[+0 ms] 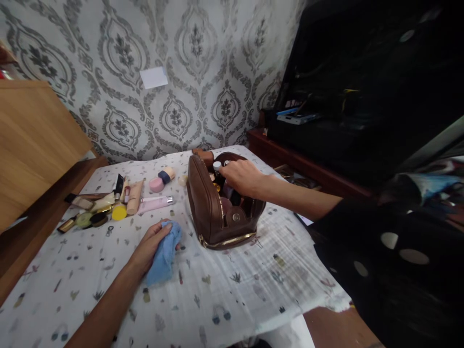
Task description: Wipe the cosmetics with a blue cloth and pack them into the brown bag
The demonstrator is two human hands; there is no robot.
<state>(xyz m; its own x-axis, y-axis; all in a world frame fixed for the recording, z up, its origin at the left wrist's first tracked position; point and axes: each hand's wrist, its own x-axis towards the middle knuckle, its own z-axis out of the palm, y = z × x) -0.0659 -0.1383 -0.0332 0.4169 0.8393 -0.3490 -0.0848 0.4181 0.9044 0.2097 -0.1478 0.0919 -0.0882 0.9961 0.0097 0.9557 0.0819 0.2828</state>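
A brown leather cosmetic bag [208, 208] stands open on a white printed cloth [224, 295]. My right hand [241, 176] reaches into the bag's top, fingers closed around a small white-capped bottle [216, 166] among other items inside. My left hand [150, 246] rests on the cloth to the bag's left, gripping a blue cloth [165, 258]. Further left lies a group of cosmetics: a pink tube [155, 204], a pink sponge [156, 184], a beige tube [134, 197], a yellow-lidded jar [119, 211] and several more.
A wooden board [32, 140] leans at the left above a brown table edge [21, 241]. Patterned wallpaper with a white note [154, 77] is behind. A dark wooden shelf [290, 159] and black bags [362, 96] stand at the right.
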